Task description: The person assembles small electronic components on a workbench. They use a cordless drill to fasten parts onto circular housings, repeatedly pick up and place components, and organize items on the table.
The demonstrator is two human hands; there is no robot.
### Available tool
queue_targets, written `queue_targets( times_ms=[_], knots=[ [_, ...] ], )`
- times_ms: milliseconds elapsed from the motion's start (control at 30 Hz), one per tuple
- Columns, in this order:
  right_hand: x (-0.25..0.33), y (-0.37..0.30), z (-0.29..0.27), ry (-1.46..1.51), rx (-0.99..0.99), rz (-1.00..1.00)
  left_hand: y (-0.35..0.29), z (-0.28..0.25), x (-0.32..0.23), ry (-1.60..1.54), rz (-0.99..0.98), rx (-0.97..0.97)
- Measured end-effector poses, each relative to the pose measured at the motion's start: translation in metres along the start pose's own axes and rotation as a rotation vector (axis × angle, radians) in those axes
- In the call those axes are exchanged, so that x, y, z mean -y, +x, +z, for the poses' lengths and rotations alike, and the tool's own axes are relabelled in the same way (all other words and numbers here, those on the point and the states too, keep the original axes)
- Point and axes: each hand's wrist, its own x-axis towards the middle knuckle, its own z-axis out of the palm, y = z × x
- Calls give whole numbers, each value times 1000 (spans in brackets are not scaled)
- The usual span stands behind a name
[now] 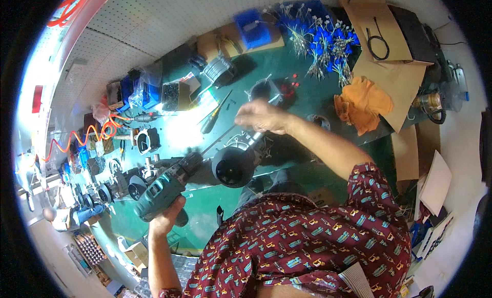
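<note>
My left hand (167, 216) is wrapped round the handle of a green cordless drill (160, 193), low at the left. From its dark chuck (190, 163) a long thin bit (218, 142) points up and to the right. The bit's far end meets the fingertips of my right hand (262, 117), which are drawn together; whatever they pinch is too small to make out. Below that hand, at the bench's front edge, lies a machine part with a round black cup (233, 166) and a metal frame (246, 142). A screwdriver (215, 113) rests farther back.
The green bench (307, 88) carries a grey motor housing (218, 70), a blue bin (252, 29), bundled blue-capped wires (328, 39) and an orange cloth (364, 104). An orange coiled hose (84, 136) hangs at left, above several similar machine parts. Another person (64, 217) is at far left.
</note>
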Motion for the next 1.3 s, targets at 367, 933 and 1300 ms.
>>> queue_targets(
  times_ms=[367, 933, 1300],
  knots=[
    [11, 33, 8, -810, 364, -103, 7, -19, -96, 444, 77, 102],
    [0, 33, 4, -870, 382, -211, 25, -25, -112, 425, -25, 185],
    [-50, -50, 21, -1092, -579, -219, 36, -17, -144, 678, 247, 254]
  ],
)
